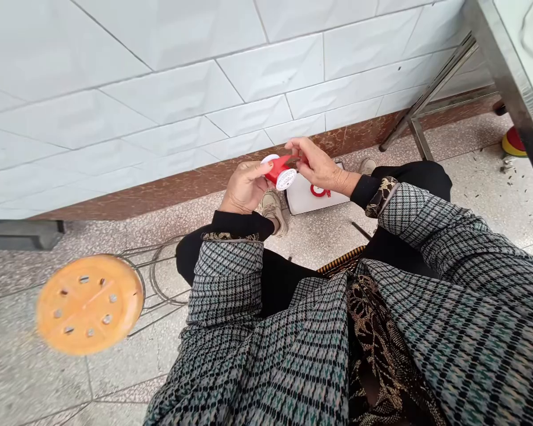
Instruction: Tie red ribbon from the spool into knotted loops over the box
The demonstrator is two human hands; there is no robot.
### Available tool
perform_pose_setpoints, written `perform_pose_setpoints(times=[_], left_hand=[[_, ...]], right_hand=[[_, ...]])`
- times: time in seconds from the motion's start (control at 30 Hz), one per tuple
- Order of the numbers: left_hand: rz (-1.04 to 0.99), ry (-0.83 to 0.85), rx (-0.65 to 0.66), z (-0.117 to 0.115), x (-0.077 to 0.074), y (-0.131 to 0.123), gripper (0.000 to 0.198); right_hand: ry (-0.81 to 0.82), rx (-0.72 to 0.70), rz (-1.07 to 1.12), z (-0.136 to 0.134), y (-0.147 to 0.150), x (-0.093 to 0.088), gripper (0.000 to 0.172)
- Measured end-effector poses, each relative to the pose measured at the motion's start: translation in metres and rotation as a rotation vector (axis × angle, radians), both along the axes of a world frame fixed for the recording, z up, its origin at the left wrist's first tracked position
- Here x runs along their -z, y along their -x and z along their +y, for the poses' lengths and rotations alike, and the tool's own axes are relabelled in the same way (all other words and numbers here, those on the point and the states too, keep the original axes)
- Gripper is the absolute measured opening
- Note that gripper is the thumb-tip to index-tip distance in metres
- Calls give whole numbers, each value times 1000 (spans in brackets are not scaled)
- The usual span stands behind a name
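My left hand is closed around a spool of red ribbon with white round end discs, one of them printed. My right hand pinches the loose end of the ribbon, which stretches a short way from the spool to its fingertips. Beneath my hands, a white flat panel with a dark edge is on the floor. On it lies a red ring-shaped item, partly hidden by my right wrist.
An orange stool with a holed seat and wire legs stands at my left. To the right is a metal-framed table. A white tiled wall runs across the front. A red and yellow object sits on the floor under the table.
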State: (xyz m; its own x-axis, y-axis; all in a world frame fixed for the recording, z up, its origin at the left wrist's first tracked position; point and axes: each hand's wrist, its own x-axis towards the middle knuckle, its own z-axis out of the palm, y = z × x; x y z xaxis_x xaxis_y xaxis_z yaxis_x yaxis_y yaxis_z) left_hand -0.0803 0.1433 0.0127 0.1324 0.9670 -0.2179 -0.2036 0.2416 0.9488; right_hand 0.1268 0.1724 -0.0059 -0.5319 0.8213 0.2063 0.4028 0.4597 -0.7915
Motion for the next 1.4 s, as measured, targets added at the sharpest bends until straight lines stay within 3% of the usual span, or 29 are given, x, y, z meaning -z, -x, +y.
perform_pose_setpoints(times=[0.2, 0.4, 0.6, 0.83, 1.03, 1.2, 1.4], left_hand=[[-18, 25, 24, -2, -1, 3, 23], [-52, 8, 71, -5, 0, 0, 37], [-40, -99, 24, -5, 7, -12, 50], [54, -198, -80, -1, 13, -30, 59], [146, -296, -90, 3, 14, -39, 69], [115, -336, -115, 4, 16, -44, 70], [-26, -286, -118, 1, 19, -51, 56]], right_hand=[[-174, -41, -284, 0, -15, -25, 31], [-209, -58, -268, 11, -18, -14, 27], [10, -41, -152, 16, -12, 4, 22], [281, -36, 170, 17, -6, 12, 21], [465, -54, 279, 20, -2, 17, 25], [656, -107, 336, 12, 4, 13, 35], [933, -44, 439, -1, 10, -2, 39]])
